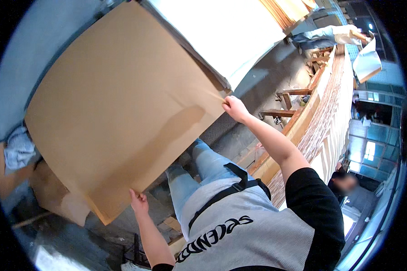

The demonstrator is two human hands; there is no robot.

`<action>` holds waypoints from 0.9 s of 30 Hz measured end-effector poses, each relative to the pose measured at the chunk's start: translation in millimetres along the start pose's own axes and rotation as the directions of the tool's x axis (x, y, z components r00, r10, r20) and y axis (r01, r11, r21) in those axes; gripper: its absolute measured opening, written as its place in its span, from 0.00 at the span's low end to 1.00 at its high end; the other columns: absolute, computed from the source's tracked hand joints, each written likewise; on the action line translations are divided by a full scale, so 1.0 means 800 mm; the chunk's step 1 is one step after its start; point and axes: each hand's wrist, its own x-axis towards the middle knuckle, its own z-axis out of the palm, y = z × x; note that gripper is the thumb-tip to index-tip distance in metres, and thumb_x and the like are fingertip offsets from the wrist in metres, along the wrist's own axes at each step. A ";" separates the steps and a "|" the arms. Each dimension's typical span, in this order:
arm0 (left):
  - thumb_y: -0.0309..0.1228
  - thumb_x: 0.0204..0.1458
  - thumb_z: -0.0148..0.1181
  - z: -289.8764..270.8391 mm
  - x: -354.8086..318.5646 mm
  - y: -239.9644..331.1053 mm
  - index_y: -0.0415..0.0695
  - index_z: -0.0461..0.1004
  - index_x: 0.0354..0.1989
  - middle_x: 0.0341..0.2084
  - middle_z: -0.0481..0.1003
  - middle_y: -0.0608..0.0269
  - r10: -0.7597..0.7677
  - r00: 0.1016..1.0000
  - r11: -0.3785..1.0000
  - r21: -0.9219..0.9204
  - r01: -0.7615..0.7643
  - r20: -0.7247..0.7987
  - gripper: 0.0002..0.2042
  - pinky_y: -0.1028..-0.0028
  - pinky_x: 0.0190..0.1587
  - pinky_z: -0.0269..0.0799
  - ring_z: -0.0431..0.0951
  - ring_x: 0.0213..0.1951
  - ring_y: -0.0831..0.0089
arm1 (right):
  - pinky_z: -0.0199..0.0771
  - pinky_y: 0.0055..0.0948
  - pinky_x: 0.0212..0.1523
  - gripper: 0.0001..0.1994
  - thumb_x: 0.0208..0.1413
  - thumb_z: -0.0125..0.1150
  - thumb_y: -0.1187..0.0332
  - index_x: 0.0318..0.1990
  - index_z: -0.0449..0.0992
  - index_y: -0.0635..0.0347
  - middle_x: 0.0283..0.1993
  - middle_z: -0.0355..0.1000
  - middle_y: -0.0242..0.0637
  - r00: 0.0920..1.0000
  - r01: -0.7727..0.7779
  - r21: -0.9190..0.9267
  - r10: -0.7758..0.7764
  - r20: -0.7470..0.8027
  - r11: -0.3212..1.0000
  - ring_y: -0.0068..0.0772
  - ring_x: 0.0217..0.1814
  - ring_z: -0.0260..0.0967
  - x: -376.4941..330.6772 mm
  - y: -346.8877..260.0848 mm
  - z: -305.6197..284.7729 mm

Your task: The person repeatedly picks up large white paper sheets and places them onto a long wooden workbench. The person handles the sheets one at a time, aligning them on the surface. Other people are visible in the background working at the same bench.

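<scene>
A large brown paper sheet (108, 95) spreads out in front of me, its lower left corner showing layered edges like a stack. My right hand (235, 108) pinches its near right corner, and creases fan out from the fingers. At the near edge, towards the left corner, my left hand (139, 202) is closed with the thumb up against the sheet; the finger side is partly hidden. A shadow of an arm falls across the brown surface. Beyond my right hand lies a stack of white sheets (217, 36).
To the right runs a long wooden-framed table (298, 122) bearing striped material (325, 104). At its far end a person (325, 37) holds a white sheet (366, 61). Another person (343, 183) is at the right. A grey cloth (20, 149) lies at the left.
</scene>
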 end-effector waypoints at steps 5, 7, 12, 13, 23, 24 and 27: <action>0.44 0.48 0.53 0.015 -0.018 0.020 0.47 0.65 0.36 0.16 0.63 0.69 -0.011 0.999 0.998 0.060 0.014 -0.045 0.15 0.82 0.14 0.52 0.58 0.14 0.80 | 0.65 0.23 0.27 0.07 0.41 0.59 0.67 0.25 0.75 0.60 0.20 0.71 0.36 0.899 -0.384 0.382 0.435 -0.055 0.841 0.23 0.23 0.67 0.089 0.048 -0.020; 0.45 0.47 0.53 0.016 -0.017 0.026 0.46 0.66 0.34 0.14 0.62 0.69 -0.055 0.996 0.998 0.019 0.056 -0.077 0.15 0.82 0.14 0.52 0.59 0.14 0.80 | 0.66 0.23 0.30 0.10 0.41 0.60 0.63 0.29 0.76 0.59 0.24 0.72 0.36 0.876 -0.416 0.358 0.475 -0.090 0.836 0.24 0.26 0.69 0.120 0.072 -0.013; 0.46 0.46 0.53 -0.013 0.004 0.019 0.46 0.67 0.29 0.13 0.62 0.69 -0.086 0.988 0.991 0.093 0.098 -0.125 0.15 0.82 0.14 0.52 0.59 0.13 0.80 | 0.67 0.26 0.34 0.12 0.42 0.60 0.60 0.31 0.76 0.57 0.29 0.72 0.38 0.864 -0.481 0.287 0.504 -0.008 0.828 0.29 0.31 0.70 0.155 0.077 0.006; 0.46 0.46 0.53 -0.003 -0.003 0.019 0.46 0.67 0.28 0.13 0.62 0.69 -0.083 0.988 0.991 0.093 0.095 -0.127 0.15 0.82 0.14 0.52 0.59 0.13 0.80 | 0.67 0.27 0.35 0.12 0.42 0.59 0.60 0.32 0.76 0.56 0.30 0.72 0.39 0.845 -0.522 0.239 0.534 0.020 0.818 0.30 0.32 0.70 0.156 0.075 0.006; 0.42 0.49 0.51 -0.027 0.004 -0.001 0.47 0.65 0.29 0.15 0.63 0.69 -0.065 0.991 0.997 0.028 0.068 -0.115 0.12 0.81 0.14 0.52 0.59 0.13 0.78 | 0.64 0.36 0.43 0.18 0.47 0.45 0.53 0.40 0.71 0.54 0.40 0.69 0.42 0.900 -0.429 0.134 0.436 -0.029 0.894 0.43 0.44 0.65 0.174 0.113 -0.025; 0.42 0.49 0.51 -0.016 0.000 0.002 0.47 0.65 0.29 0.15 0.63 0.69 -0.080 0.990 0.996 0.031 0.084 -0.116 0.11 0.81 0.14 0.52 0.59 0.13 0.78 | 0.63 0.34 0.44 0.18 0.49 0.46 0.55 0.41 0.70 0.58 0.42 0.69 0.44 0.928 -0.357 0.205 0.370 -0.032 0.912 0.41 0.45 0.66 0.174 0.121 -0.030; 0.41 0.50 0.51 0.006 -0.011 0.011 0.47 0.65 0.29 0.15 0.64 0.67 -0.062 0.998 0.998 -0.012 0.062 0.017 0.10 0.80 0.14 0.52 0.60 0.14 0.77 | 0.63 0.25 0.39 0.13 0.54 0.46 0.62 0.36 0.68 0.64 0.32 0.66 0.33 0.968 -0.081 0.603 0.206 -0.141 0.793 0.28 0.37 0.66 0.171 0.123 -0.051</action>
